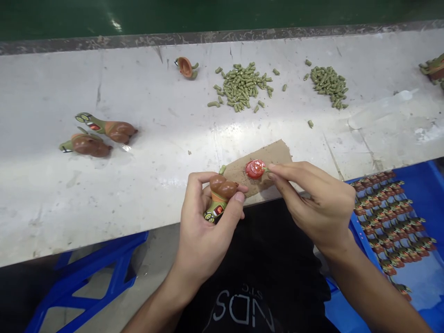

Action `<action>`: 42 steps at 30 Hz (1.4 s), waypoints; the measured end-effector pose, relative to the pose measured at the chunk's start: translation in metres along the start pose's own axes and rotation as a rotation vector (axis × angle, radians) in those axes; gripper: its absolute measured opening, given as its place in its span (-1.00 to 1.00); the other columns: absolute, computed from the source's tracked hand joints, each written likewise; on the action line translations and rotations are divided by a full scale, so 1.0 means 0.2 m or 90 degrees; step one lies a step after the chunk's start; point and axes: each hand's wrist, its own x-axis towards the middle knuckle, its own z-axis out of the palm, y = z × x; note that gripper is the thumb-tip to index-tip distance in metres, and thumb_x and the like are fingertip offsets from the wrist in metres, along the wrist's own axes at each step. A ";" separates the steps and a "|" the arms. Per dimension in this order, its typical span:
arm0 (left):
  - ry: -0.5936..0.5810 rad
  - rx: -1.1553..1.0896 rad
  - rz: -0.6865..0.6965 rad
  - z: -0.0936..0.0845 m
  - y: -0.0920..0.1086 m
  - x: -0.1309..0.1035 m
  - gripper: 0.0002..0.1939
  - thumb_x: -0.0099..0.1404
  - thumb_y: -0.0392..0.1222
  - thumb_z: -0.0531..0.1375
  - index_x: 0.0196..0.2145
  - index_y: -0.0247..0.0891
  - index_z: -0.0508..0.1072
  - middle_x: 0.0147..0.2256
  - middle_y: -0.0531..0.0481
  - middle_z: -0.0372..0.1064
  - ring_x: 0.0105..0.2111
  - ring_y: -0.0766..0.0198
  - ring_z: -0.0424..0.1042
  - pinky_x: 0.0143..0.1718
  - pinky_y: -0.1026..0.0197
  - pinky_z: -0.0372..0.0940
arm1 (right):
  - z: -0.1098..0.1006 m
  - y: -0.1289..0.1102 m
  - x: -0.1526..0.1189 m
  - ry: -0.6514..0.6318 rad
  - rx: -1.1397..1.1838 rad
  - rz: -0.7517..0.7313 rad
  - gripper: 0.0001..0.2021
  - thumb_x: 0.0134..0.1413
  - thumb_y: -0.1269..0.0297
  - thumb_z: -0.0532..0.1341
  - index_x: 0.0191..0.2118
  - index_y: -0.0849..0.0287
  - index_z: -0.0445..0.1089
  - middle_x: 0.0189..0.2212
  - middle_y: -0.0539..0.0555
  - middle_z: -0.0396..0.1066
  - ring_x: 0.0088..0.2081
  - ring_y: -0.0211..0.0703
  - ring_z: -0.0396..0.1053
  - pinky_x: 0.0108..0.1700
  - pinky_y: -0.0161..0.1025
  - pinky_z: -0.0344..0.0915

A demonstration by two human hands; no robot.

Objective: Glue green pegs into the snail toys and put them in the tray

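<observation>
My left hand (211,222) is closed around a small figurine (224,187), its brown rounded end up and its green face with yellow eyes toward me. With thumb and fingers pinched, my right hand (308,199) holds a small green peg (266,169). The peg's tip is at a red cap (254,169) with a glossy wet-looking surface. Under the cap lies a piece of brown cardboard (277,155). One loose green piece (222,169) rests by the cardboard's left edge, close to my left fingers.
Two similar figurines (120,132) lie at the left of the white table (145,194). Farther back are a hollow orange-green part (185,67) and two piles of green pegs (244,85). At the right, a blue tray (428,194) holds rows of figurines. A blue stool (100,282) stands lower left.
</observation>
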 end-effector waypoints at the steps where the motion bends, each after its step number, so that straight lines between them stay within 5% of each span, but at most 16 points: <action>1: -0.001 0.004 0.001 0.00 0.00 0.00 -0.80 0.56 -0.27 0.37 -0.06 -0.10 0.41 -0.13 -0.01 0.75 -0.41 0.32 0.62 -0.50 0.30 0.47 | 0.00 0.00 0.00 0.012 0.010 0.028 -0.72 0.53 0.46 0.42 0.08 -0.12 0.79 -0.02 0.03 0.80 -0.02 0.07 0.77 0.11 0.02 0.74; 8: -0.012 0.039 -0.007 0.00 0.01 -0.01 -0.79 0.58 -0.25 0.37 -0.05 -0.08 0.38 -0.06 -0.04 0.77 -0.32 0.27 0.69 -0.49 0.30 0.45 | 0.01 -0.03 0.02 0.021 0.197 0.281 -0.96 0.45 0.23 0.55 -0.10 0.01 0.82 -0.25 0.04 0.78 -0.29 -0.02 0.74 -0.16 -0.09 0.75; 14: -0.010 0.044 0.000 0.01 0.00 0.00 -0.79 0.58 -0.23 0.38 -0.05 -0.08 0.38 -0.08 -0.03 0.75 -0.31 0.23 0.68 -0.44 0.22 0.45 | 0.02 -0.02 0.01 0.006 0.192 0.300 -0.94 0.44 0.23 0.54 -0.09 0.03 0.82 -0.24 0.06 0.79 -0.29 -0.03 0.74 -0.15 -0.10 0.75; 18: 0.002 0.060 0.005 -0.01 -0.01 -0.01 -0.79 0.54 -0.23 0.41 -0.02 -0.09 0.44 -0.17 0.01 0.65 -0.19 0.14 0.66 -0.20 0.10 0.56 | 0.03 -0.03 0.03 0.047 0.229 0.320 -0.96 0.40 0.27 0.56 -0.16 0.03 0.80 -0.31 0.03 0.76 -0.34 -0.06 0.72 -0.21 -0.14 0.76; 24: -0.115 -0.082 -0.031 -0.08 -0.03 0.02 -0.84 0.66 0.03 0.38 0.04 -0.04 0.64 -0.07 -0.03 0.54 -0.13 0.13 0.53 -0.07 0.07 0.49 | 0.01 -0.04 0.05 0.069 0.361 0.379 -0.89 0.34 0.19 0.61 -0.21 0.04 0.77 -0.40 0.02 0.73 -0.37 -0.02 0.74 -0.30 -0.16 0.77; 32: -0.214 -0.173 -0.043 -0.03 -0.01 0.06 -0.95 0.60 -0.08 0.48 -0.02 0.02 0.77 -0.17 0.01 0.54 0.00 0.15 0.64 0.18 0.10 0.58 | -0.05 -0.08 0.04 -0.015 0.496 0.399 -0.94 0.41 0.25 0.58 -0.16 0.04 0.77 -0.24 0.04 0.80 -0.20 0.01 0.82 -0.12 -0.14 0.83; 36: -0.220 -0.160 -0.050 -0.03 -0.02 0.07 -0.86 0.56 -0.07 0.51 0.04 0.03 0.78 -0.02 -0.02 0.67 0.14 0.05 0.69 0.27 0.01 0.60 | -0.07 -0.11 0.05 -0.024 0.475 0.396 -0.92 0.37 0.25 0.60 -0.18 0.05 0.76 -0.24 0.04 0.80 -0.22 0.01 0.82 -0.12 -0.14 0.83; 42: -0.228 -0.096 -0.038 -0.04 0.00 0.09 -0.91 0.53 -0.10 0.52 -0.03 -0.02 0.77 -0.07 0.01 0.73 0.00 0.12 0.72 0.13 0.13 0.63 | -0.08 -0.12 0.06 -0.046 0.413 0.384 -0.93 0.31 0.35 0.59 -0.22 0.02 0.78 -0.31 0.00 0.78 -0.31 -0.05 0.79 -0.19 -0.21 0.81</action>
